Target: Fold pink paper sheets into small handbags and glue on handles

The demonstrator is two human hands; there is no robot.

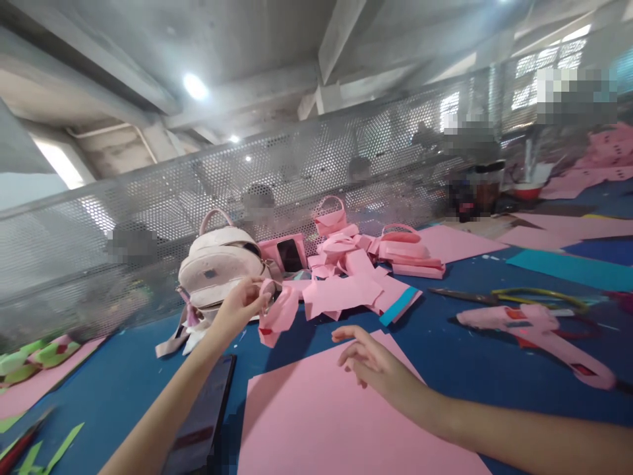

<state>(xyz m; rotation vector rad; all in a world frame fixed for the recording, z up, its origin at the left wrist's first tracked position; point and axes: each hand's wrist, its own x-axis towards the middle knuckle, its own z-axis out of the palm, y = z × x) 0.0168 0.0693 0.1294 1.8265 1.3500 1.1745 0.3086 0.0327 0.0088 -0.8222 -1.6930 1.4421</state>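
My left hand (243,302) is closed, its fingertips pinching the upper edge of a small folded pink paper bag (279,315) with a red mark low on it. The bag hangs slightly tilted above the blue table, in front of a white backpack (225,264). My right hand (364,359) holds nothing; its fingers are loosely bent and apart, over a large pink paper sheet (316,422). Behind my hands lies a heap of pink paper pieces (343,293), one with a blue strip. Small pink paper handbags (403,245) stand at the back.
On the right lie a pink glue gun (534,333) and scissors (499,297) with yellow handles. A phone (205,409) is by my left forearm. Red-handled scissors (27,435) and green paper strips (64,448) are far left. A perforated metal screen (306,168) runs behind the table (277,369).
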